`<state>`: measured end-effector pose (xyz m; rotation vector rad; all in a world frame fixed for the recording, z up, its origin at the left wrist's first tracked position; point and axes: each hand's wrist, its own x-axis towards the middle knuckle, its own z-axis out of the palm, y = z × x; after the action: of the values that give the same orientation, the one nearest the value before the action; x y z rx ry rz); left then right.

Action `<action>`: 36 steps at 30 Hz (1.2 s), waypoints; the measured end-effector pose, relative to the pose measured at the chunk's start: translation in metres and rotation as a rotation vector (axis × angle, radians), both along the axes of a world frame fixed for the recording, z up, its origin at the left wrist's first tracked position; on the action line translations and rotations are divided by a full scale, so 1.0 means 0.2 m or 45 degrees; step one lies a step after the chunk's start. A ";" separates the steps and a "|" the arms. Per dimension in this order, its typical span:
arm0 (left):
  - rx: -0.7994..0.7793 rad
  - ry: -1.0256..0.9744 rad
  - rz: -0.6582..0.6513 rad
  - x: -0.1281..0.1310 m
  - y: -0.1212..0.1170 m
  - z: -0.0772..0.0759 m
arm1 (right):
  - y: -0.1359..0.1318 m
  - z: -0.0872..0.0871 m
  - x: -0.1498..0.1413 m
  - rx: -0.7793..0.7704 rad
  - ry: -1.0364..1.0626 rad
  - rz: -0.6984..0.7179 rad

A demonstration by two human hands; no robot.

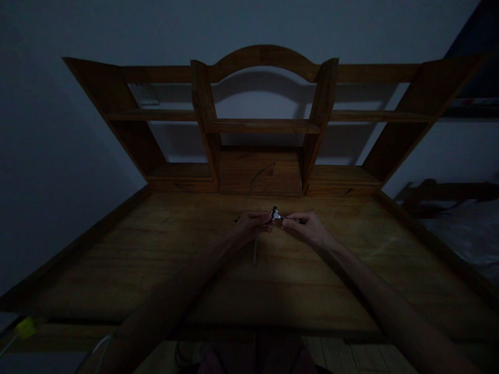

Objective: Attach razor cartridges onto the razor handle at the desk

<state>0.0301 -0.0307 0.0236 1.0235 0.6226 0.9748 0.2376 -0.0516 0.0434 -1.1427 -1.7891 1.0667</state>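
Observation:
Over the middle of the wooden desk (187, 265), my two hands meet in front of the shelf unit. My left hand (253, 222) is closed, pinching a small shiny metal piece with a black end (276, 214) at its fingertips. From the right, my right hand (306, 224) is closed in a pinch on a thin dark piece that reaches toward the metal one. Whether the two pieces are joined, I cannot tell in the dim light. Below my left hand lies a thin pale strip or cord (255, 252).
A wooden shelf unit (262, 126) with a closed middle panel (261, 171) stands along the desk's back. Raised wooden edges border both sides. At the lower left is a yellow object (26, 327) beside a white cable (8, 345). The room is dark.

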 end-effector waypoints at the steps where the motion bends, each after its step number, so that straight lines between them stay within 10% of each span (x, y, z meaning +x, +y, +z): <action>1: -0.001 0.003 -0.003 0.00 0.00 0.00 | 0.00 0.00 0.00 -0.003 0.002 -0.002; 36: -0.006 -0.011 -0.027 0.00 -0.01 0.01 | 0.00 0.02 0.01 0.010 -0.006 0.036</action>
<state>0.0308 -0.0323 0.0265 1.0198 0.6057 0.9583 0.2389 -0.0523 0.0473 -1.1189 -1.8165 1.0737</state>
